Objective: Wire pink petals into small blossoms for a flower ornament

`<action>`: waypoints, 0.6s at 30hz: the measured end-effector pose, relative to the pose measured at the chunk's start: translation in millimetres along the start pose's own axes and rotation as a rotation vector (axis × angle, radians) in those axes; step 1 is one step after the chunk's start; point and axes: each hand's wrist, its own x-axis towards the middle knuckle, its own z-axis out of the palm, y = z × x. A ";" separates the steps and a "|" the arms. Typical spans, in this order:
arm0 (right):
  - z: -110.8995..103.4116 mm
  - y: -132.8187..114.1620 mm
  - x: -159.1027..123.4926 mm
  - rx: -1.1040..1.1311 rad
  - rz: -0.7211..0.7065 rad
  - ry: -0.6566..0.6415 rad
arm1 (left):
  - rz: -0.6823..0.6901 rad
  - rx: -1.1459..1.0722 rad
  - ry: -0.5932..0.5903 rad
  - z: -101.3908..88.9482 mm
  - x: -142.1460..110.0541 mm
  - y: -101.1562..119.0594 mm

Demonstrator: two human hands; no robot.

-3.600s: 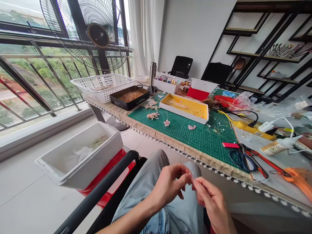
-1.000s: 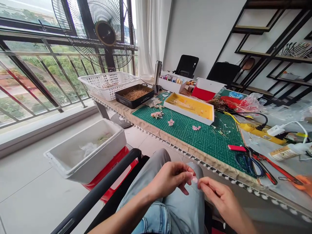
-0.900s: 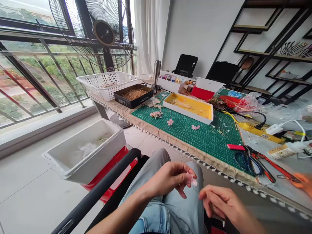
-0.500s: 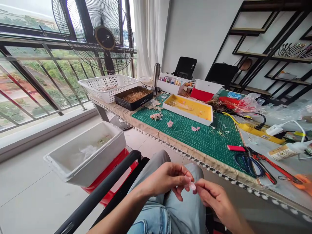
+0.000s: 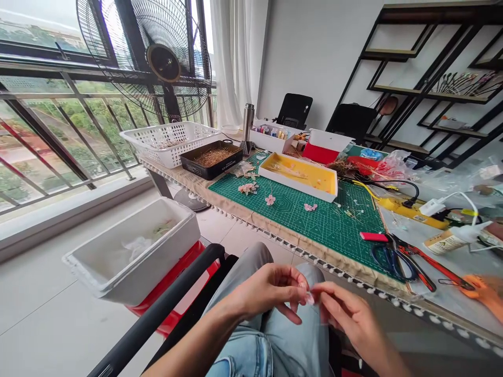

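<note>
Over my lap, my left hand (image 5: pixel 271 290) pinches a small pale pink artificial flower (image 5: pixel 310 298) between thumb and fingers. Part of the flower is hidden behind those fingers. Close on its right side is my right hand (image 5: pixel 346 309), index finger reaching toward the petals. Motion smears its fingertips, so whether they grip or only touch the flower is unclear. On the green cutting mat (image 5: pixel 283 225) in front lie a single pink flower (image 5: pixel 270 200), another pink flower piece (image 5: pixel 310 207) and a pink cluster (image 5: pixel 248 188).
A yellow-lined white tray (image 5: pixel 298 195) and a black box of dry stalks (image 5: pixel 212 166) stand on the table. Pliers (image 5: pixel 426 277), dark-handled scissors (image 5: pixel 393 264) and a glue bottle (image 5: pixel 451 240) lie at right. A white bin (image 5: pixel 157 267) sits left, beside a chair armrest (image 5: pixel 165 309).
My right fingers have shifted at the flower and their tips are now blurred. The left hand keeps its pinch. The whole view has swung slightly to the right.
</note>
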 end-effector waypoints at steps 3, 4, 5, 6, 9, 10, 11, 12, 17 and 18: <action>10.7 -5.2 -4.8 -0.060 -0.082 0.286 | 0.079 0.035 0.019 -2.1 0.7 -0.7; 15.4 -7.7 -7.3 -0.104 -0.108 0.354 | 0.104 0.054 0.023 -2.0 0.7 -1.3; 20.4 -10.2 -9.6 -0.157 -0.127 0.384 | 0.121 0.076 0.024 -1.6 0.4 -1.9; 25.5 -12.5 -11.4 -0.209 -0.141 0.376 | 0.133 0.097 0.022 -0.8 -0.2 -2.3; 38.8 -15.6 -12.4 -0.270 -0.169 0.232 | 0.177 0.187 0.069 1.7 -2.6 -2.6; 41.3 -14.8 -11.5 -0.274 -0.183 0.198 | 0.199 0.217 0.097 2.0 -3.3 -2.5; 42.5 -13.3 -10.4 -0.285 -0.203 0.180 | 0.222 0.237 0.120 2.0 -3.8 -2.4; 42.4 -11.4 -9.3 -0.302 -0.228 0.176 | 0.244 0.240 0.133 1.6 -4.0 -2.4; 28.9 -12.7 -7.2 -0.229 -0.162 0.067 | 0.242 0.079 0.062 -1.6 -2.5 -3.2; 25.4 -16.3 -7.2 -0.162 -0.087 0.017 | 0.228 0.061 0.047 -1.7 -2.2 -3.4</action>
